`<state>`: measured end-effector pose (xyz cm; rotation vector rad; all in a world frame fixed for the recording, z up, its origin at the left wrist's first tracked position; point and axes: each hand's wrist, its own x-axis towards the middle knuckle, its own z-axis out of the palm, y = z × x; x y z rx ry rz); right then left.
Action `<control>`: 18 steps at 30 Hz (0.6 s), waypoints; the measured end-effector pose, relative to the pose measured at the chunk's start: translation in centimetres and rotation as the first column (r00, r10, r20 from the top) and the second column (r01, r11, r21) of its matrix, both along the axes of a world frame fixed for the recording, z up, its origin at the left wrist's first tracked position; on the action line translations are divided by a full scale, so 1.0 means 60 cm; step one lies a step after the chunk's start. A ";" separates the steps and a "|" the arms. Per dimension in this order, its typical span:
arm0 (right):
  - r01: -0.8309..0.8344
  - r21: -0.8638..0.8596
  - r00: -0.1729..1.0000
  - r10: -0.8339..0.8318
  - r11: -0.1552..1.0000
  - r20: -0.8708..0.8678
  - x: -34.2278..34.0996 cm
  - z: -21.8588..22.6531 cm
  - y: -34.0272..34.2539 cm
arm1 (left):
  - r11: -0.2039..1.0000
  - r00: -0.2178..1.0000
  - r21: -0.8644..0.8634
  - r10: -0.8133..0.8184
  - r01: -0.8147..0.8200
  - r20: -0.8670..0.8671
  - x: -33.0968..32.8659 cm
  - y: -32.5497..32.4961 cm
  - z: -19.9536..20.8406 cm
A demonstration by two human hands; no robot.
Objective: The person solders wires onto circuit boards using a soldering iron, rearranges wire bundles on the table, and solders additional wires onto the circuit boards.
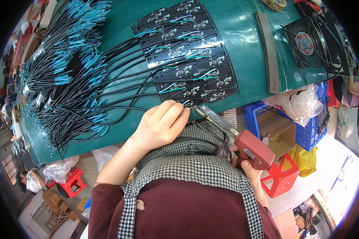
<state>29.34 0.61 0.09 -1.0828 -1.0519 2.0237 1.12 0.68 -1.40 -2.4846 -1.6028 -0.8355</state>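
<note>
My right hand (pixel 249 167) is wrapped round the grip of a red soldering gun (pixel 254 150). Its long metal tip reaches left to the near edge of a black circuit board panel (pixel 187 73). Beside that tip, the fingers of my left hand (pixel 162 121) are pinched together over the end of a black cable (pixel 131 108). A thin blue wire shows just past the fingertips, against the board; the fingers hide most of the cable's end. Several other black cables run from the left onto the panel, their blue, green and white wire ends lying on separate boards.
A big heap of black cables (pixel 64 95) with blue ends covers the left of the green table (pixel 243 59). To the right lie a grey bar (pixel 268 51) and a black fan (pixel 307 43). Below the table edge stand a blue crate (pixel 253 119) and a red stool (pixel 283 181).
</note>
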 end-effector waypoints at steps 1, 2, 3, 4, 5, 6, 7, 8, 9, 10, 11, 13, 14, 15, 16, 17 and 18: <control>0.000 0.001 1.000 0.000 1.000 0.000 0.001 -0.001 0.000 | 1.000 1.000 0.001 0.000 0.000 0.000 -0.002 0.001 0.001; 0.013 -0.007 1.000 -0.013 1.000 -0.013 0.004 -0.003 -0.001 | 1.000 1.000 -0.007 -0.007 0.007 0.001 -0.002 0.002 0.003; 0.025 -0.016 0.999 -0.025 1.000 -0.028 0.006 -0.004 -0.002 | 1.000 1.000 -0.016 -0.012 0.012 0.000 -0.003 0.002 0.005; 0.022 -0.016 0.999 -0.022 1.000 -0.032 0.003 -0.003 -0.001 | 1.000 1.000 -0.016 -0.009 0.009 -0.004 -0.005 0.001 0.005; 0.020 -0.019 0.999 -0.021 1.000 -0.030 -0.001 -0.002 0.003 | 1.000 1.000 -0.018 -0.007 0.007 -0.013 -0.009 -0.002 0.007; 0.015 -0.022 0.999 -0.016 1.000 -0.033 -0.007 0.000 0.008 | 1.000 1.000 -0.021 -0.002 0.001 -0.026 -0.014 -0.006 0.010; -0.003 -0.023 0.999 0.002 1.000 -0.050 -0.008 0.003 0.007 | 1.000 0.999 -0.022 0.016 -0.017 -0.043 -0.014 -0.008 0.014; 0.083 -0.005 0.995 -0.082 0.997 0.055 -0.004 0.009 -0.001 | 0.998 0.999 -0.070 -0.007 0.004 -0.043 -0.006 -0.008 0.018; 0.156 0.019 0.978 -0.157 0.988 0.138 -0.007 0.007 -0.006 | 0.993 0.998 -0.117 -0.018 0.011 -0.060 -0.006 -0.009 0.022; 0.187 0.046 0.970 -0.192 0.981 0.148 -0.012 0.011 -0.008 | 0.994 0.999 -0.112 -0.018 0.013 -0.039 -0.008 -0.009 0.024; 0.225 0.074 0.959 -0.235 0.971 0.158 -0.011 0.011 -0.011 | 0.994 1.000 -0.104 -0.026 0.024 -0.016 -0.010 -0.007 0.020; 0.206 0.104 0.968 -0.219 0.973 0.127 0.002 0.009 -0.005 | 0.999 1.000 -0.031 0.030 -0.030 0.000 -0.020 -0.011 0.020; 0.168 0.173 0.970 -0.194 0.970 0.146 0.006 0.001 0.002 | 0.996 0.997 -0.055 0.072 -0.070 0.025 -0.023 -0.014 0.020; 0.156 0.171 0.975 -0.180 0.973 0.132 0.006 -0.003 0.002 | 0.995 0.996 -0.054 0.086 -0.085 0.010 -0.032 -0.020 0.023; 0.192 0.147 0.969 -0.211 0.970 0.127 0.005 -0.003 0.001 | 0.982 0.985 -0.078 0.173 -0.173 -0.008 -0.047 -0.028 0.029; 0.233 0.124 0.960 -0.249 0.964 0.128 0.001 0.000 0.003 | 0.962 0.967 -0.102 0.253 -0.254 -0.022 -0.060 -0.035 0.034; 0.186 0.161 0.968 -0.209 0.969 0.141 0.004 -0.003 0.010 | 0.944 0.948 -0.087 0.319 -0.318 -0.007 -0.071 -0.043 0.036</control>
